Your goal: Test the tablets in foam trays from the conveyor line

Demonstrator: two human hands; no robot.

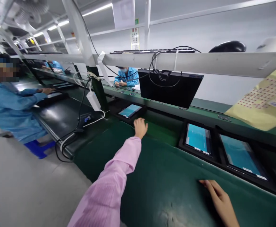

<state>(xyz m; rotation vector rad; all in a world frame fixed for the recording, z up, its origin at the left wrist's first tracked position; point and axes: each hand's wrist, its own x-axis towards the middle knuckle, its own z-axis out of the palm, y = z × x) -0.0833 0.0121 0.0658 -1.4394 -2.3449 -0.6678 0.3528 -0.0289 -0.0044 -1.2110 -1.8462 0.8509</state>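
Observation:
My left hand, in a pink sleeve, reaches forward with its fingers apart and nothing visible in it. Just beyond its fingertips lies a tablet with a lit blue screen in a black tray. At the lower right, my right hand is low over the green bench mat. Its thumb and fingers are pinched together; whether something small is between them I cannot tell. Beyond that hand, two more lit tablets, one upright in shape and one larger, lie in black trays.
A dark monitor hangs under a grey rail with looped black cables. A yellow sheet hangs at right. At left, a post, a white power adapter and cables stand by a co-worker in blue. Another person sits opposite.

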